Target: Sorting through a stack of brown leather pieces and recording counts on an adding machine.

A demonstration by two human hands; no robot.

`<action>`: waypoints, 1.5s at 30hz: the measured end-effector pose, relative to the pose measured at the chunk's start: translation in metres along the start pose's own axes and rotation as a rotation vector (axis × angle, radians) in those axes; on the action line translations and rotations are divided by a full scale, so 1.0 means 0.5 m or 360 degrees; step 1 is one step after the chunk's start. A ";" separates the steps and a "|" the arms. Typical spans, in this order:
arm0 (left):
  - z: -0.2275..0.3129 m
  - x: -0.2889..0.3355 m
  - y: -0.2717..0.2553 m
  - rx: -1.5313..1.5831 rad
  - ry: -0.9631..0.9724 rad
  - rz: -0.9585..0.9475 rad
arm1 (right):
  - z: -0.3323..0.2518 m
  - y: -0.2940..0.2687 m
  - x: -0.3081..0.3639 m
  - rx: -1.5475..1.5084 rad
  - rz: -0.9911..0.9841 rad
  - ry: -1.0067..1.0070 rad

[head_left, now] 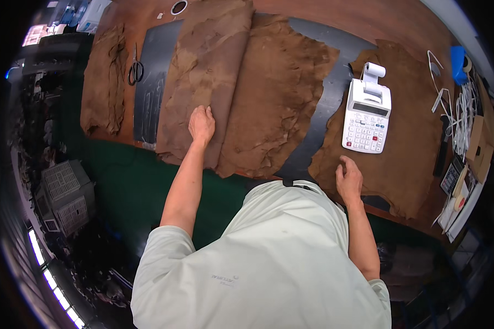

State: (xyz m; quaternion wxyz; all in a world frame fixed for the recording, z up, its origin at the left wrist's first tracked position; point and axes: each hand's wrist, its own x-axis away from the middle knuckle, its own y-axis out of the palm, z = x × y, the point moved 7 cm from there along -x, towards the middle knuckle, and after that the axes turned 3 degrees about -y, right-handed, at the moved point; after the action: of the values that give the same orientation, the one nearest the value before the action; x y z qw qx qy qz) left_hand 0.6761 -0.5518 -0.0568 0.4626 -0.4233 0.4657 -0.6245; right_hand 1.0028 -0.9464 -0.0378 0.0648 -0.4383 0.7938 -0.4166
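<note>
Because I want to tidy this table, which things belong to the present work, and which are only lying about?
Probably in work:
brown hide under the left hand
white calculator near the right hand

Probably lying about:
black-handled scissors
white cables
cardboard

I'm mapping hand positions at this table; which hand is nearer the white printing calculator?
Right. The right hand is just off the near edge of the white printing calculator; the left hand is farther away, to its left, over a brown leather hide.
</note>
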 end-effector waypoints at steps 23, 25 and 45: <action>0.068 -0.127 -0.040 0.0030 0.0120 -0.0390 | 0.007 -0.026 -0.005 -0.0008 0.0107 0.0016; -0.005 -0.141 0.011 0.1055 0.0039 -0.0813 | 0.004 -0.030 -0.010 0.0006 0.0109 -0.0005; -0.027 -0.123 0.010 0.1367 -0.0353 -0.1141 | 0.031 -0.061 -0.016 -0.0016 0.0253 -0.0023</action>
State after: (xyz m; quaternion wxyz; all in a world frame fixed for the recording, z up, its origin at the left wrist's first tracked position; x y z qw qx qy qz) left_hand 0.6772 -0.4902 -0.0706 0.3984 -0.3917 -0.0541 -0.8276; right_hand 1.0343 -0.9581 -0.0279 0.1011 -0.3773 0.8276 -0.4031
